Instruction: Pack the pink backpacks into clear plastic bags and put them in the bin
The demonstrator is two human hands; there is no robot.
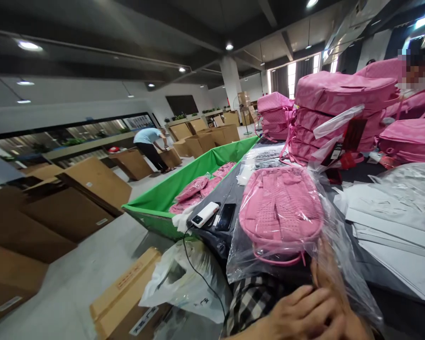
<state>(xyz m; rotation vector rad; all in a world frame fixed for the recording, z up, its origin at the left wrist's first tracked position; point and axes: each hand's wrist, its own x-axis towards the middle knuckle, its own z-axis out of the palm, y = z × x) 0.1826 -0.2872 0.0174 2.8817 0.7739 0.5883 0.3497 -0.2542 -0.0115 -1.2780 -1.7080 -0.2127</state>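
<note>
A pink backpack [281, 208] lies on the dark table with its straps up, inside a clear plastic bag [343, 264]. The bag's loose end spreads toward me. At the backpack's near right corner is my right hand [326, 271], its fingers closed on the plastic, partly covered by it. My left hand [302, 311] crosses in front of my right wrist with curled fingers; what they hold, if anything, is hidden.
Stacked pink backpacks [340, 104] stand at the back, some with tags. White sheets [393, 245] lie on the right. Left are a white phone-like device [205, 215], a black phone [226, 216], a green bin [152, 212] and cardboard boxes [95, 184]. Two other people are farther off.
</note>
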